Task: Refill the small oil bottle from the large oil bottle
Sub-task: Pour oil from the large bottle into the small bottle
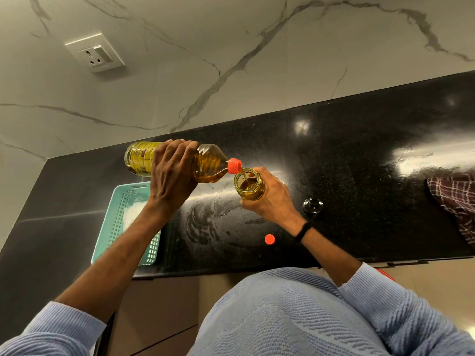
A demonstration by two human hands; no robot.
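Note:
My left hand (172, 176) grips the large oil bottle (208, 163) around its middle and holds it tipped on its side, orange neck ring pointing right. A thin stream of golden oil runs from its mouth into the small oil bottle (249, 185), a clear round container partly filled with oil. My right hand (275, 199) wraps around the small bottle from the right and holds it upright above the black counter (359, 163). An orange cap (270, 239) lies loose on the counter below my right wrist. A dark round lid (312, 204) sits right of that hand.
A teal plastic basket (120, 217) holding something white stands at the counter's left, under my left forearm. A checked cloth (457, 199) lies at the right edge. A marble wall with a socket (95, 53) rises behind. Wet smears mark the counter's middle.

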